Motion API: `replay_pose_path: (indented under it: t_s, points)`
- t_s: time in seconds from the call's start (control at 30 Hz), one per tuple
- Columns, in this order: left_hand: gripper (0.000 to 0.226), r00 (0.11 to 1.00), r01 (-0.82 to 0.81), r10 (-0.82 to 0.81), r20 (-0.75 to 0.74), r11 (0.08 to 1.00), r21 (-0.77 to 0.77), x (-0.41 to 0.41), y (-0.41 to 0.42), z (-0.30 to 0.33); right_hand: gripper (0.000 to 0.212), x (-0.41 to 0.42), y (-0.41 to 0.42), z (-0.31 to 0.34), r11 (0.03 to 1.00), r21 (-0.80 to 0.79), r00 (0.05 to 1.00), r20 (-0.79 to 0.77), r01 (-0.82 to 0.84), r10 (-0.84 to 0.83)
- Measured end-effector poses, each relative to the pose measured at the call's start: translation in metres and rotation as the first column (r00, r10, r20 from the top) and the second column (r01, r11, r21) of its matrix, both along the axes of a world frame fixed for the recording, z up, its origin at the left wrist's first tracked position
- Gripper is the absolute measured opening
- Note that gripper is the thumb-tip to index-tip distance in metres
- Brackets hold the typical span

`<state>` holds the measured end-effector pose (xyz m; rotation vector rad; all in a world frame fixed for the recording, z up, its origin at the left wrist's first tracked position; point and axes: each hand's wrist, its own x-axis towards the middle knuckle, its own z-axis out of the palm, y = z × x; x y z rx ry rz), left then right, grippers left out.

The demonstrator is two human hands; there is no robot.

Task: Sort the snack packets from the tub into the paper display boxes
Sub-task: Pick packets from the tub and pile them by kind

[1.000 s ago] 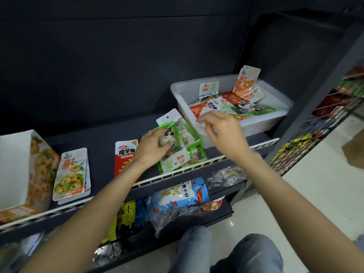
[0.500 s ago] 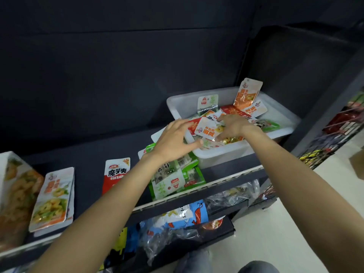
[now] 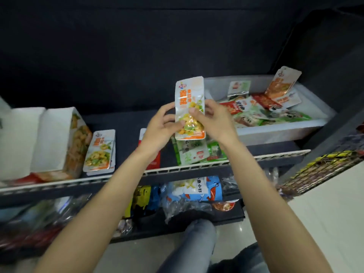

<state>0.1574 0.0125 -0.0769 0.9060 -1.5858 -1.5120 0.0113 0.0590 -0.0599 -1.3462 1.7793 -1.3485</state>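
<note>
A: Packet (image 3: 189, 109), white and orange, stands upright between both hands, lifted above the green packets (image 3: 194, 152) on the shelf. The left hand (image 3: 159, 126) pinches its lower left edge; the right hand (image 3: 213, 120) pinches the front with its thumb.

B: How will it handle?

A: Probably light, thin and slick, and the film bends easily. Holding it by the sealed edges looks safest, since a squeeze could crush what is inside.

B: And compared with half a second ago?

A: Then both hands reached into the tub (image 3: 275, 133), now to the right of the right hand. Now they hold one packet out of it. Matching packets (image 3: 99, 150) lie to the left of the left hand, beside a paper display box (image 3: 53, 138).
</note>
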Motion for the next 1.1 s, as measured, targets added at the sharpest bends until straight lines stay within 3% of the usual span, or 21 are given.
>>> replay_pose_path:
  t_s: [0.1, 0.17, 0.27, 0.37, 0.47, 0.53, 0.67, 0.77, 0.87, 0.97, 1.1]
  points:
    - [0.047, 0.965, -0.197, 0.203, 0.167, 0.979, -0.053, 0.051, -0.007, -0.017, 0.037, 0.045, -0.017, -0.029, 0.985, 0.115, 0.972, 0.211, -0.132, 0.106]
    - [0.056, 0.885, -0.261, 0.318, 0.341, 0.944, -0.201, 0.082, -0.014, -0.03, 0.047, 0.079, -0.031, -0.047, 0.967, 0.178, 0.938, 0.326, -0.184, 0.119]
    - [0.064, 0.672, -0.178, 0.472, 0.57, 0.851, -0.494, 0.118, -0.016, -0.047, 0.049, 0.128, -0.054, -0.069, 0.951, 0.234, 0.92, 0.378, -0.201, 0.101]
    - [0.051, 0.611, -0.099, 0.495, 0.618, 0.822, -0.56, 0.142, -0.017, -0.059, 0.04, 0.168, -0.079, -0.081, 0.935, 0.288, 0.91, 0.407, -0.206, 0.075]
    - [0.041, 0.566, -0.062, 0.473, 0.675, 0.841, -0.537, 0.16, -0.026, -0.067, 0.033, 0.187, -0.095, -0.084, 0.944, 0.277, 0.955, 0.278, -0.18, 0.1]
    - [0.037, 0.509, 0.006, 0.438, 0.741, 0.859, -0.512, 0.165, -0.031, -0.072, 0.032, 0.189, -0.092, -0.08, 0.945, 0.273, 0.983, 0.089, -0.177, 0.158]
    - [0.038, 0.408, 0.12, 0.429, 0.806, 0.85, -0.513, 0.162, -0.033, -0.072, 0.032, 0.174, -0.075, -0.076, 0.948, 0.226, 0.95, -0.167, -0.222, 0.262]
    - [0.033, 0.484, 0.113, 0.541, 0.688, 0.741, -0.662, 0.144, -0.03, -0.055, 0.028, 0.149, -0.056, -0.063, 0.965, 0.15, 0.893, -0.369, -0.216, 0.257]
    - [0.027, 0.673, 0.083, 0.506, 0.54, 0.673, -0.735, 0.11, -0.027, -0.034, 0.023, 0.11, -0.034, -0.041, 0.988, 0.055, 0.825, -0.546, -0.141, 0.148]
    - [0.027, 0.828, 0.06, 0.371, 0.419, 0.686, -0.725, 0.064, -0.026, -0.02, 0.021, 0.063, -0.014, -0.016, 1.0, 0.021, 0.74, -0.672, -0.022, 0.03]
    - [0.019, 0.927, 0.154, 0.113, 0.358, 0.756, -0.637, -0.015, -0.032, -0.008, 0.024, -0.021, 0.003, 0.003, 0.984, -0.017, 0.655, -0.745, 0.176, -0.129]
